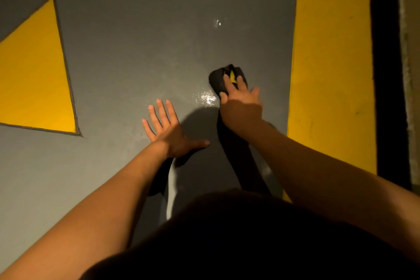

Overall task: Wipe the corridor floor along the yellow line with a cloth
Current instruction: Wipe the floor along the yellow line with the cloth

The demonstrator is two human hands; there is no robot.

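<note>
Head view: right hand (pixel 241 102) on cloth (pixel 218 79)

The grey painted floor (pixel 136 52) is looking smooth and matt, shining glossy at a wet patch (pixel 205 98) beside the soft dark cloth (pixel 217 79).

The grey floor (pixel 127 36) bears a yellow line (pixel 329 70) and a yellow triangle (pixel 34 75). A dark cloth (pixel 218 79) lies on it, beside a wet patch (pixel 205 98).

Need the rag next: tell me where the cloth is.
In the head view, right of centre: the dark cloth lies on the grey floor under the right hand, near the yellow line.
</note>
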